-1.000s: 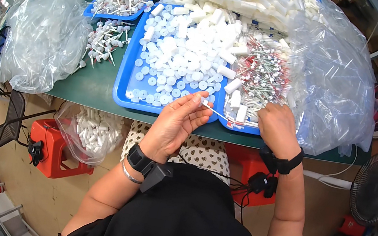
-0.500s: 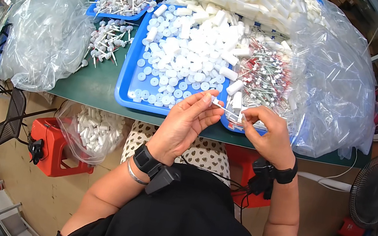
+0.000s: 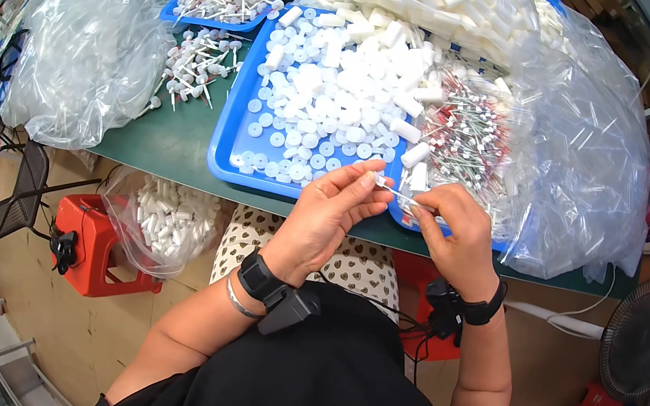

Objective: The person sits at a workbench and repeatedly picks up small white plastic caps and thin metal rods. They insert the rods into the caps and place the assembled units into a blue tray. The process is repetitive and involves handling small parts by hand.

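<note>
We hold a thin white stick (image 3: 401, 193) aslant.
Our left grip (image 3: 332, 211) pinches one end; rightward of it, our right grip (image 3: 460, 231) pinches toward the other.

We've a thin white rod (image 3: 403, 196) pinched btwn L hand (image 3: 334, 209) & R hand (image 3: 461, 236), one at each end. Blue tray (image 3: 255, 182) w/ white discs (image 3: 299, 152) sits beyond on our green tbl (image 3: 133, 143), clear plastic bag (image 3: 89, 69) to its L.
</note>
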Demonstrator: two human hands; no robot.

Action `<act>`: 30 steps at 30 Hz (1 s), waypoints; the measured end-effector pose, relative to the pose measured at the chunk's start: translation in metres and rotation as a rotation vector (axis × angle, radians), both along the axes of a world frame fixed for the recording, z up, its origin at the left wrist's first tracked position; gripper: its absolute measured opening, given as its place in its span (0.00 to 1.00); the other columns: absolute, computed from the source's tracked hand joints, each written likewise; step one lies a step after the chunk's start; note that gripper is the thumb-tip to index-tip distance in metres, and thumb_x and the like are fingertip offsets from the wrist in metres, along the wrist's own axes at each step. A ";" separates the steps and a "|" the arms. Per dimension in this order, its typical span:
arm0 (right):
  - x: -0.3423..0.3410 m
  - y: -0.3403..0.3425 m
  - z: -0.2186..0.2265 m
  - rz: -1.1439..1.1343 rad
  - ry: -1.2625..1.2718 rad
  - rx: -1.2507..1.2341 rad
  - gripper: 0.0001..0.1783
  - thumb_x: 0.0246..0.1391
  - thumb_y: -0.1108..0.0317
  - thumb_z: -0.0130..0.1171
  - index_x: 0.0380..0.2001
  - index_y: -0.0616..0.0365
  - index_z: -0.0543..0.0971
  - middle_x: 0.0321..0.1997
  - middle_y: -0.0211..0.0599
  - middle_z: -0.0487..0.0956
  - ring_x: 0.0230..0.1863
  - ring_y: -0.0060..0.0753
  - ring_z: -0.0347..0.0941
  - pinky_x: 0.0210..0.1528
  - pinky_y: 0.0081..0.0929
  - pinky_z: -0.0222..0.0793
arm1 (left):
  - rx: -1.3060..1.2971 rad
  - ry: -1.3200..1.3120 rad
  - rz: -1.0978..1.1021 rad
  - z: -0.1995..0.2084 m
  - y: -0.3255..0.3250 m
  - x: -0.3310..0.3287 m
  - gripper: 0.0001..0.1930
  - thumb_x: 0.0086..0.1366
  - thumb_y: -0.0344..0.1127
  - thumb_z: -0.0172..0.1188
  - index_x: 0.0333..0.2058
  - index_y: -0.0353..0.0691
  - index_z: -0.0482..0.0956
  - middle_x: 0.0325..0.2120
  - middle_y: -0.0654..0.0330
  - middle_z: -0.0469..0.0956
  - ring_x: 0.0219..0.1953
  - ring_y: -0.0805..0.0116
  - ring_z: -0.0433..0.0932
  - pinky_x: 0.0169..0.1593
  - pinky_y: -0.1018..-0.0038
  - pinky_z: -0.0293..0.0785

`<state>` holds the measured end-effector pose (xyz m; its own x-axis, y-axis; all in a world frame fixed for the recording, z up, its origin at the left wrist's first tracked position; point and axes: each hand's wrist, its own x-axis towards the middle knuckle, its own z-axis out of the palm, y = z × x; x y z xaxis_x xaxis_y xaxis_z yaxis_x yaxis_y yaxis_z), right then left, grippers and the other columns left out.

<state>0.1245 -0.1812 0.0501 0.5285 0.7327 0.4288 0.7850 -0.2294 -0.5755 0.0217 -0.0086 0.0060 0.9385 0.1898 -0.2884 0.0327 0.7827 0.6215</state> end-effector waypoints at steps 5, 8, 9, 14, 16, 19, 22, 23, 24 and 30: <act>-0.009 0.008 -0.006 -0.025 0.538 0.049 0.05 0.59 0.74 0.59 0.37 0.65 0.79 0.28 0.37 0.80 0.26 0.28 0.78 0.30 0.24 0.74 | 0.047 -0.036 -0.073 0.004 -0.005 -0.005 0.21 0.71 0.34 0.56 0.60 0.34 0.70 0.53 0.56 0.77 0.46 0.73 0.78 0.47 0.78 0.75; -0.006 0.009 -0.003 0.034 1.104 0.092 0.09 0.66 0.69 0.54 0.38 0.66 0.78 0.27 0.36 0.80 0.25 0.24 0.79 0.30 0.21 0.75 | 0.133 -0.075 -0.121 0.002 -0.001 -0.007 0.21 0.71 0.35 0.56 0.60 0.35 0.70 0.54 0.58 0.77 0.44 0.76 0.78 0.45 0.80 0.73; -0.003 0.008 -0.002 0.076 1.268 0.101 0.11 0.68 0.68 0.52 0.39 0.67 0.78 0.27 0.36 0.81 0.26 0.23 0.79 0.30 0.20 0.75 | 0.146 -0.076 -0.120 0.002 -0.001 -0.008 0.21 0.71 0.35 0.56 0.60 0.35 0.70 0.53 0.58 0.77 0.43 0.76 0.78 0.44 0.80 0.73; -0.015 0.018 -0.007 0.030 0.757 -0.104 0.14 0.70 0.65 0.48 0.48 0.65 0.76 0.29 0.38 0.83 0.30 0.25 0.82 0.32 0.21 0.76 | 0.282 -0.007 -0.119 0.007 0.009 -0.011 0.19 0.71 0.36 0.57 0.57 0.36 0.74 0.51 0.59 0.79 0.42 0.76 0.78 0.44 0.79 0.72; -0.014 0.018 -0.007 0.017 0.623 -0.059 0.14 0.69 0.65 0.49 0.50 0.63 0.76 0.31 0.39 0.83 0.31 0.25 0.82 0.33 0.23 0.76 | 0.443 -0.034 0.029 0.014 0.029 -0.010 0.18 0.70 0.36 0.58 0.55 0.36 0.76 0.50 0.59 0.79 0.41 0.76 0.78 0.44 0.78 0.72; 0.006 0.002 -0.003 -0.134 0.484 -0.002 0.14 0.66 0.67 0.53 0.51 0.61 0.76 0.31 0.40 0.84 0.30 0.25 0.80 0.33 0.24 0.75 | 0.628 0.000 0.407 0.021 0.087 -0.003 0.16 0.70 0.37 0.59 0.53 0.37 0.77 0.48 0.59 0.80 0.41 0.75 0.78 0.46 0.79 0.72; 0.029 -0.022 0.001 -0.281 0.285 -0.072 0.10 0.63 0.69 0.56 0.45 0.61 0.80 0.31 0.41 0.83 0.27 0.30 0.79 0.32 0.25 0.73 | 0.844 0.042 0.682 0.019 0.171 0.003 0.22 0.68 0.39 0.61 0.55 0.31 0.75 0.52 0.56 0.77 0.52 0.69 0.74 0.57 0.73 0.68; 0.035 -0.030 -0.001 -0.319 0.209 -0.103 0.09 0.62 0.69 0.57 0.43 0.61 0.80 0.31 0.41 0.83 0.28 0.32 0.79 0.32 0.26 0.73 | 0.947 0.115 0.776 0.011 0.192 0.004 0.23 0.68 0.40 0.61 0.56 0.29 0.74 0.55 0.54 0.76 0.55 0.66 0.73 0.60 0.69 0.66; 0.040 -0.034 -0.001 -0.354 0.135 -0.135 0.08 0.61 0.70 0.58 0.41 0.60 0.81 0.32 0.42 0.83 0.28 0.34 0.79 0.33 0.27 0.73 | 1.080 0.135 0.800 0.004 0.206 0.002 0.24 0.67 0.39 0.62 0.55 0.29 0.74 0.55 0.53 0.75 0.56 0.64 0.72 0.61 0.69 0.66; 0.047 -0.024 -0.007 -0.234 -0.271 -0.230 0.07 0.51 0.73 0.64 0.35 0.57 0.81 0.32 0.39 0.79 0.36 0.43 0.76 0.38 0.36 0.72 | 1.751 0.063 0.465 0.003 0.151 0.005 0.20 0.61 0.34 0.66 0.51 0.36 0.77 0.50 0.50 0.77 0.54 0.53 0.73 0.59 0.66 0.66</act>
